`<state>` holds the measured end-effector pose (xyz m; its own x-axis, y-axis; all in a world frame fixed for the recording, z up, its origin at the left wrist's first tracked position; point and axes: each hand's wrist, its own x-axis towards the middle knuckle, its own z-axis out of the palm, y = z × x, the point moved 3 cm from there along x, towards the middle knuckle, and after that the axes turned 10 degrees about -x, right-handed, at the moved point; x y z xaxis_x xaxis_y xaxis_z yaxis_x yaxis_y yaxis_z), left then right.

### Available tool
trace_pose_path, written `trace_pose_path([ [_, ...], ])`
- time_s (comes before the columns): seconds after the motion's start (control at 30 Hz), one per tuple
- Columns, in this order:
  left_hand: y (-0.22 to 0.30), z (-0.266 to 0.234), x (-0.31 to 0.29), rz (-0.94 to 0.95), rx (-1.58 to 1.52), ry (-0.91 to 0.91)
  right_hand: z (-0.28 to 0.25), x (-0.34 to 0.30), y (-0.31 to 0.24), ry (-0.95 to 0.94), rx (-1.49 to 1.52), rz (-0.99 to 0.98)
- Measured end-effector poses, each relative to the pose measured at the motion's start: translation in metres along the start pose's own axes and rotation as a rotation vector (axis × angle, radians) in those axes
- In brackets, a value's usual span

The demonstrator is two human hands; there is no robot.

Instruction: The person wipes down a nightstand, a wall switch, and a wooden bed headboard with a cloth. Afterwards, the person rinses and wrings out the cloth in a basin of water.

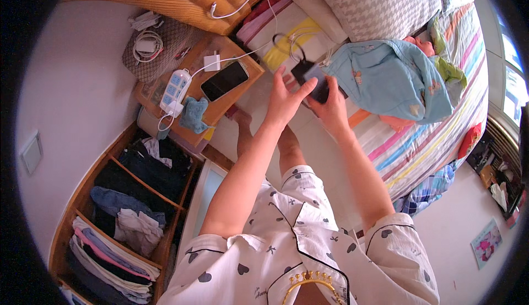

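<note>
We list, on the table (pixel 219 105): white power strip (pixel 176 89), white charger (pixel 211 62), black phone (pixel 225 81). Next, our left hand (pixel 287 98), thumb against a dark device (pixel 318 89), grip otherwise unclear; device between both hands; our right hand (pixel 332 111), fingers gripping it; blue cloth (pixel 386 76) on the bed (pixel 405 156).

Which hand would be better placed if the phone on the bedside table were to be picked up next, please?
Probably the left hand: it is nearer the phone on the bedside table. The right hand is farther, toward the bed, and grips the dark device.
</note>
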<state>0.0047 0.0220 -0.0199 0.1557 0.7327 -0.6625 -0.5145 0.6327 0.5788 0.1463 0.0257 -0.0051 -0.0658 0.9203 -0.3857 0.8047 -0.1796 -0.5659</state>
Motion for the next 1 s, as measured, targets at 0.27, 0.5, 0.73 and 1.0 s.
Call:
trace_pose_path([
  [0.27, -0.035, -0.029, -0.028, 0.02, 0.169, 0.225, -0.008, 0.142, 0.024, 0.207, -0.513, -0.077],
  [0.5, -0.072, -0.108, -0.083, -0.107, 0.142, 0.49, 0.024, 0.162, 0.021, 0.247, -0.746, 0.009],
  [0.73, -0.075, -0.21, -0.118, 0.432, 0.661, 0.919, 0.07, 0.068, -0.046, 0.116, -0.397, -0.345],
  [1.0, -0.027, -0.267, -0.102, 0.473, 0.906, 0.991, 0.205, -0.037, -0.128, -0.455, 0.089, -0.255],
])
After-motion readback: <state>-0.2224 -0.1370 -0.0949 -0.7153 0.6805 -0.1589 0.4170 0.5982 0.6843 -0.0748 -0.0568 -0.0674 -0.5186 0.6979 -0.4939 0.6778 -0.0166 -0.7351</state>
